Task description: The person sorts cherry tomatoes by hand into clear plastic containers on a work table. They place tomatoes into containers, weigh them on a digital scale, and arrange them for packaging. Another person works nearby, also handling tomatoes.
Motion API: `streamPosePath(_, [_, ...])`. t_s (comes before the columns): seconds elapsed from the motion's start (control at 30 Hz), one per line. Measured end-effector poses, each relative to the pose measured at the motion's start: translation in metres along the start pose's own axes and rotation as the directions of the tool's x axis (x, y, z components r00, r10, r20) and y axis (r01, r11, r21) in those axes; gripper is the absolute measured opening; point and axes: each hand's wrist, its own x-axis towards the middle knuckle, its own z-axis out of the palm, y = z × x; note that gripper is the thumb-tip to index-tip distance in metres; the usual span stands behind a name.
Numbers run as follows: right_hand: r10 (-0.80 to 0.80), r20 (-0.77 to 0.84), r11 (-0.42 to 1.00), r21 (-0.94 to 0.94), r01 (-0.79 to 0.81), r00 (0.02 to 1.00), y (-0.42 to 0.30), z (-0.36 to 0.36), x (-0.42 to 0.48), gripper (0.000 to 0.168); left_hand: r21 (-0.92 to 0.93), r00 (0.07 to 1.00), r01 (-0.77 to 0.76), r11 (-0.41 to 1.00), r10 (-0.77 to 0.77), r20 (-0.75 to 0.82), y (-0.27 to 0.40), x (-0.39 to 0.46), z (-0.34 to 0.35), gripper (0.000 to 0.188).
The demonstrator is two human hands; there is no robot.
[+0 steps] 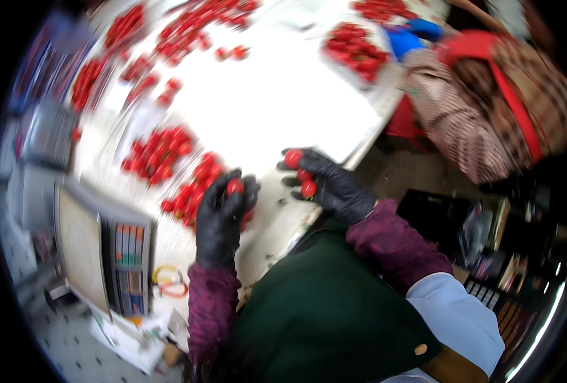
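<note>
My left hand [221, 210], in a black glove, has a small red tomato [234, 186] at its fingertips. Close beside it on the white table [269, 230] lies a heap of red cherry tomatoes [188, 198], partly hidden by that hand. Another pile of tomatoes [156, 153] sits farther to the left. My right hand [336, 184], also black-gloved, is over the near table edge and holds several tomatoes [307, 188] in its curled fingers. A bright white glare covers the table's middle and hides detail there.
Across the table, tomatoes fill clear trays [355, 50]. A co-worker in blue gloves [403, 40] stands at the right. A grey case with an upright lid [80, 244] and coloured rings [170, 281] are at the lower left. Stacked clear containers [49, 131] stand at the left edge.
</note>
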Motion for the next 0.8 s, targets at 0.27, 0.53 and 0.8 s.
streamPosePath(0.27, [-0.219, -0.119, 0.913, 0.325, 0.247, 0.968, 0.023, -0.103, -0.104, 0.029, 0.680, 0.818, -0.533, 0.503, 0.100, 0.567, -0.091, -0.013, 0.115, 0.025])
streamPosePath(0.53, [-0.383, -0.462, 0.670, 0.457, 0.584, 0.800, 0.033, -0.339, -0.176, 0.018, 0.768, 0.846, -0.061, 0.638, -0.376, 0.379, -0.164, -0.004, 0.200, 0.028])
streamPosePath(0.8, [-0.472, -0.861, 0.584, -0.143, 0.799, 0.191, -0.141, -0.460, -0.190, 0.023, 0.746, 0.877, -0.029, 0.665, -0.342, 0.338, -0.182, -0.016, 0.254, 0.034])
